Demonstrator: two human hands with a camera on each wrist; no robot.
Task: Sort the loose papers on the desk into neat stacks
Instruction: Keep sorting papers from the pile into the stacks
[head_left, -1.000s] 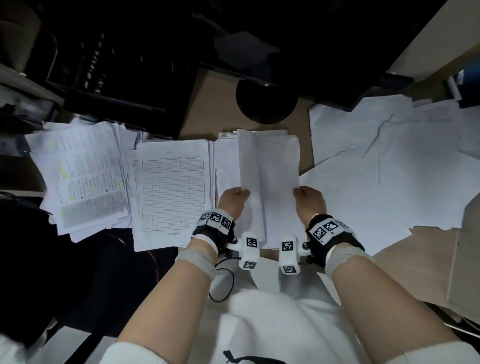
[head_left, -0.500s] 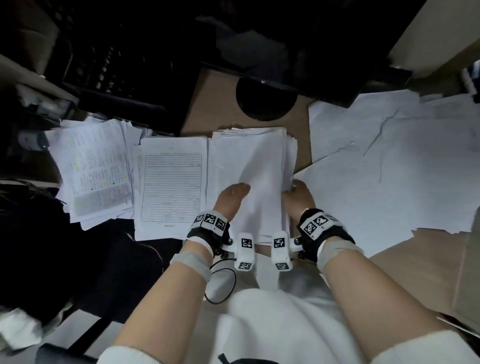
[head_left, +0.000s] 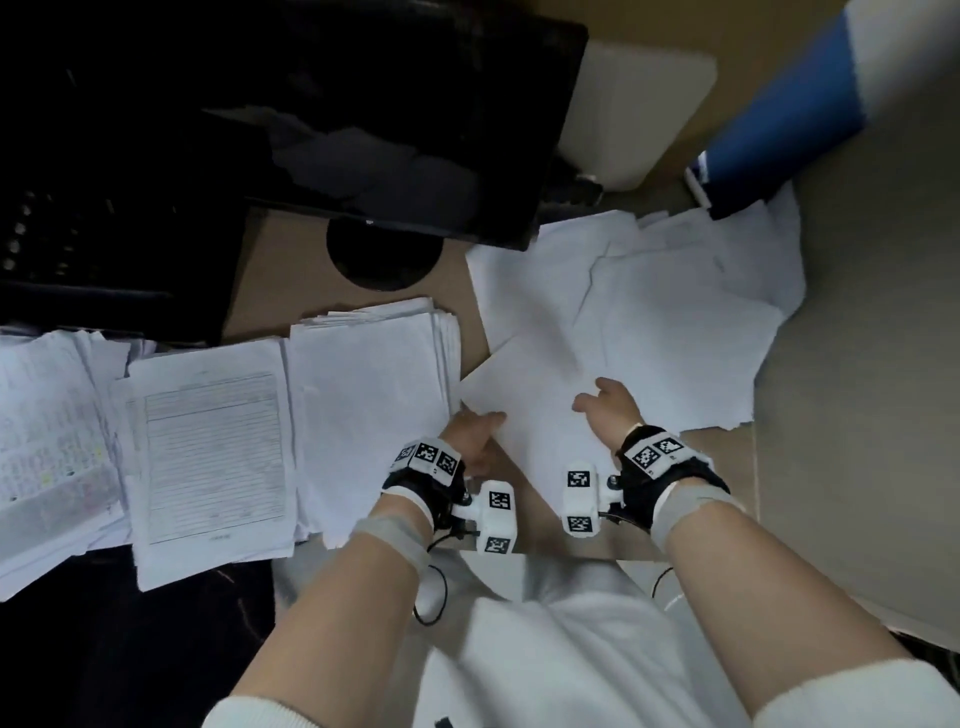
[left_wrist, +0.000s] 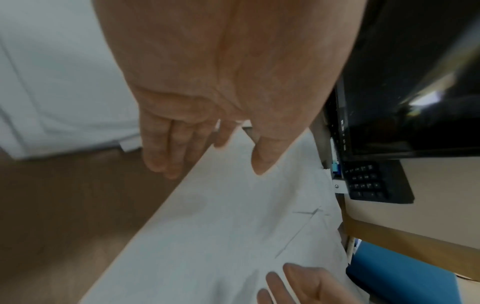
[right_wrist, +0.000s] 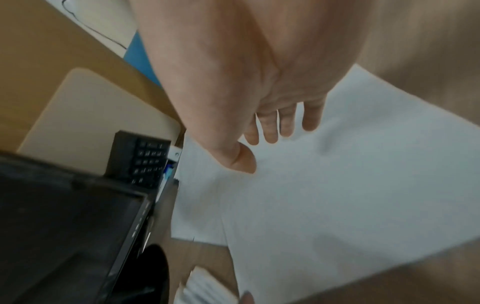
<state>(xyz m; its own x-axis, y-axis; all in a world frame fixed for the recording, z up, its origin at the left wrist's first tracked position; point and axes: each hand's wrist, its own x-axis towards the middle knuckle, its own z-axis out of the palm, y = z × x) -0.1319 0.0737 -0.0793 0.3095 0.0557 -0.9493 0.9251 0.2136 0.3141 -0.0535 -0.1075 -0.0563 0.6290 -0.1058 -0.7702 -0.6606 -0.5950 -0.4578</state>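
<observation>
Paper is the matter at hand: a tilted blank sheet lies on the brown worktop, just right of the blank-paper stack, its far edge overlapping the loose white sheets spread beyond it. The left hand has a narrow grip on the sheet's left edge; in the left-wrist view its thumb lies on top of the sheet and its fingers reach down past the edge, so the sheet looks pinched there. The right hand is over the sheet's right part with fingers spread and nearly straight, a wide grip holding nothing; whether the fingertips touch the paper cannot be told. Left of the blank-paper stack lies a stack topped by a lined form, touching it, and left of that a rougher pile of printed pages. Behind the blank-paper stack stands a dark monitor on a round black base. A blue object lies at the far right, beyond the loose sheets.
</observation>
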